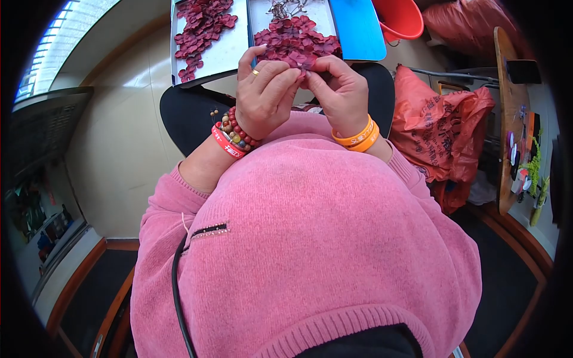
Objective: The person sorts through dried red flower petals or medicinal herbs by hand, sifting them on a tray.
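Note:
Both hands meet over the near edge of a shallow box, their fingertips pinching a dark red fabric flower (300, 61). My left hand (264, 89), with a ring and a bead bracelet at the wrist, is closed on the flower's left side. From the right, my right hand (340, 89), an orange band at its wrist, holds the same flower between thumb and forefinger. Just beyond the fingers lies a pile of dark red flowers (286, 37), with thin brown stems (287, 8) behind it. More red flowers (206, 27) fill the left compartment.
A blue panel (357, 30) adjoins the box on the right. Beyond it stands a red bucket (401, 18). Red plastic bags (439, 119) lie at the right, beside an upright wooden board (507, 119). Dark-clad knees (185, 116) are under the box.

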Demonstrator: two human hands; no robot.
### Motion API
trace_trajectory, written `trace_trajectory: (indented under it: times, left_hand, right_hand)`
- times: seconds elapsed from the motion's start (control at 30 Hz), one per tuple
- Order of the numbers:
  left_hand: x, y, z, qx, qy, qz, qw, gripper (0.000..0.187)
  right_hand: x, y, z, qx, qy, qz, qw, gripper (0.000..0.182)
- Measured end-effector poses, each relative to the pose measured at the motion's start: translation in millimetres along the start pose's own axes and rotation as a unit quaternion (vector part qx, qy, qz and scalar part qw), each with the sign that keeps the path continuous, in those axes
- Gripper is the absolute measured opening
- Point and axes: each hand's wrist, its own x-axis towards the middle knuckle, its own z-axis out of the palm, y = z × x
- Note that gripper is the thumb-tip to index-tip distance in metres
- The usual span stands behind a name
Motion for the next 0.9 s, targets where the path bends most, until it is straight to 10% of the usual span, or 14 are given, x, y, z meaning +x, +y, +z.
trace_trajectory:
  times: [0.4,0.7,0.9]
  left_hand:
    - [-3.4,4.1,8.2,-0.113,0.037,-0.061,0.991,0.020]
    - [-2.8,2.5,2.1,0.039,-0.036,-0.001,0.999,0.024]
    - [-1.6,4.8,0.8,0.035,-0.028,0.002,0.999,0.025]
  right_hand:
    - [3.5,0.7,-5.0,-0.236,-0.010,-0.188,0.953,0.010]
    - [3.6,-1.0,-4.8,0.111,-0.007,0.162,0.981,0.011]
    - [2.9,4.6,-9.9,0.205,-0.050,0.220,0.952,0.011]
